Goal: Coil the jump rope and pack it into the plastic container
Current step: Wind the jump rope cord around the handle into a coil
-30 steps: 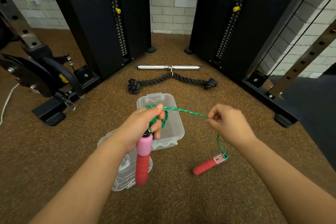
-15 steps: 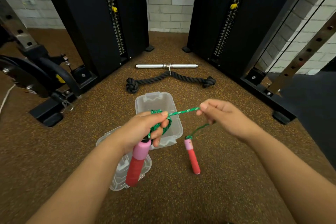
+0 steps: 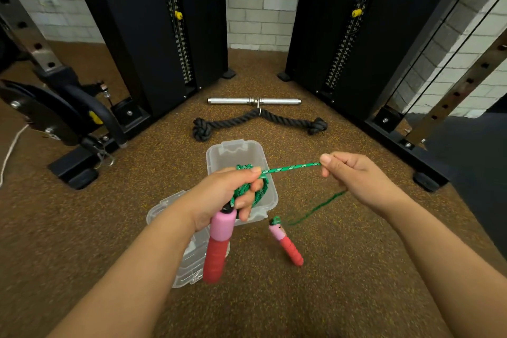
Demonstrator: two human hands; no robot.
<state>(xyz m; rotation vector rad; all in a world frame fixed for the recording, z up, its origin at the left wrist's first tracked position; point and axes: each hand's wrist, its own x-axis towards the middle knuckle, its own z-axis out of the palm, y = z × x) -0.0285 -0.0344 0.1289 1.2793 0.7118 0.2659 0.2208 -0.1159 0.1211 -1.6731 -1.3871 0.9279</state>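
The jump rope has a green cord [image 3: 290,168] and two pink-and-red handles. My left hand [image 3: 225,195] grips several green coils, and one handle [image 3: 218,244] hangs down below it. My right hand [image 3: 354,178] pinches the cord, stretched taut between the hands. From there the blurred cord drops to the second handle [image 3: 286,244], near the floor. The clear plastic container [image 3: 236,153] stands open on the floor right behind my left hand. Its clear lid [image 3: 189,263] lies beneath my left wrist, partly hidden.
A black knotted gym rope [image 3: 258,122] and a chrome bar [image 3: 253,101] lie on the brown floor beyond the container. Black weight-stack towers [image 3: 153,22] stand left and right. A machine base [image 3: 74,170] sits at left, a black foot [image 3: 428,180] at right.
My right hand has risen and drawn the cord taut to the right. The free handle was dragged left from its flat place on the floor and now stands more upright, nearer the container.
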